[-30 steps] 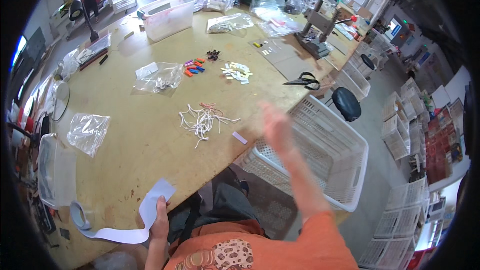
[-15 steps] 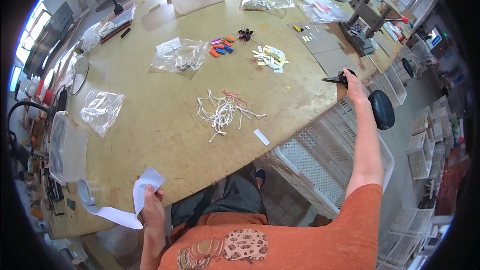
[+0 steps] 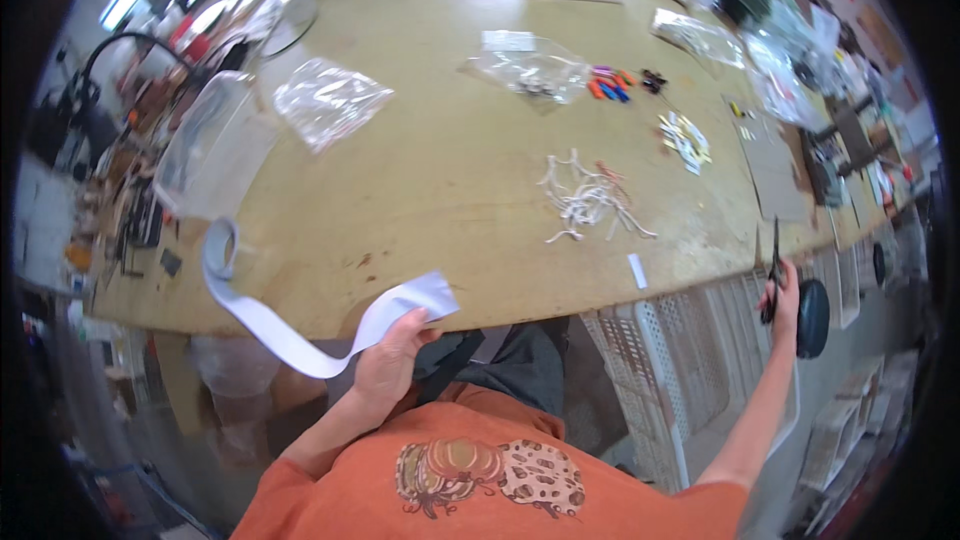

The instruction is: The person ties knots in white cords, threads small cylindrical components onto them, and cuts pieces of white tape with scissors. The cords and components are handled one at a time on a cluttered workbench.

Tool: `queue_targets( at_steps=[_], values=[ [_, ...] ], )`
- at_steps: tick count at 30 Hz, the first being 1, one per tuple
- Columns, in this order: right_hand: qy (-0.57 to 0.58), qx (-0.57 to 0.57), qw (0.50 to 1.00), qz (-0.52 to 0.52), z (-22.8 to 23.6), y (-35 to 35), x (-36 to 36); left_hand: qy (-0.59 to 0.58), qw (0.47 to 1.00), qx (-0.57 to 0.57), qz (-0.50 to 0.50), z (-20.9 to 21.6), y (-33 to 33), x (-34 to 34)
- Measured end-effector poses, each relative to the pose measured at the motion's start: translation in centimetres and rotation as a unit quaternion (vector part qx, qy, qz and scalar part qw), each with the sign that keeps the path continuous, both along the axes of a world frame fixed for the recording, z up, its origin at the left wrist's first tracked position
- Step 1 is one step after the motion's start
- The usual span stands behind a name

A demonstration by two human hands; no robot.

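My left hand (image 3: 388, 355) pinches the free end of a white ribbon (image 3: 300, 352) between thumb and fingers at the table's front edge. The ribbon sags in a curve back to its roll (image 3: 221, 246), which stands on the table at the left. Over at the right edge, my right hand (image 3: 784, 298) grips black-handled scissors (image 3: 771, 270), their blades spread and pointing away from me. A short white strip (image 3: 637, 271) lies on the table between my hands. Beyond it is a loose heap of white cords (image 3: 590, 202) with a pinkish cord among them.
Farther back lie a pile of small pale tags (image 3: 686, 143), orange and blue pieces (image 3: 610, 86) and clear plastic bags (image 3: 328, 100). A clear bin (image 3: 215, 145) stands at left. Below the right edge sit white plastic crates (image 3: 680, 360); a hand press (image 3: 848, 145) stands far right.
My view has swung left. The scissors have come off the tabletop toward me and their blades have parted. My left hand still holds the ribbon, drawn farther from its roll.
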State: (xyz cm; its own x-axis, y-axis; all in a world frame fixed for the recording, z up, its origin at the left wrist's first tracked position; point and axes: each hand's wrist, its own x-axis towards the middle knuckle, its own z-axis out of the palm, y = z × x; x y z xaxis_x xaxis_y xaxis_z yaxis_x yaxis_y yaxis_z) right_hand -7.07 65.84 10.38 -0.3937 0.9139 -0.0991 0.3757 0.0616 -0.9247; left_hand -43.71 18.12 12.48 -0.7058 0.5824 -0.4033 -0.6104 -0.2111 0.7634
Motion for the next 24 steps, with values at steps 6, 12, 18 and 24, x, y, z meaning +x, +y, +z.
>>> queue_targets(
  at_steps=[6,12,18,24],
  values=[
    [0.294,-0.251,0.921,0.048,0.9,-20.6,-10.0,0.104,0.993,0.028,-0.044,0.6,-1.8,0.1],
    [0.302,-0.292,0.854,0.306,3.4,-37.2,-21.8,0.256,0.958,0.004,-0.125,0.6,-3.2,-0.8],
    [0.268,-0.278,0.897,0.217,4.9,-40.2,-27.0,0.228,0.962,0.048,-0.143,2.1,-4.5,-1.4],
    [0.275,-0.235,0.906,0.22,5.5,-40.8,-28.5,-0.015,0.986,0.142,-0.091,2.8,-4.3,-1.6]
  ],
)
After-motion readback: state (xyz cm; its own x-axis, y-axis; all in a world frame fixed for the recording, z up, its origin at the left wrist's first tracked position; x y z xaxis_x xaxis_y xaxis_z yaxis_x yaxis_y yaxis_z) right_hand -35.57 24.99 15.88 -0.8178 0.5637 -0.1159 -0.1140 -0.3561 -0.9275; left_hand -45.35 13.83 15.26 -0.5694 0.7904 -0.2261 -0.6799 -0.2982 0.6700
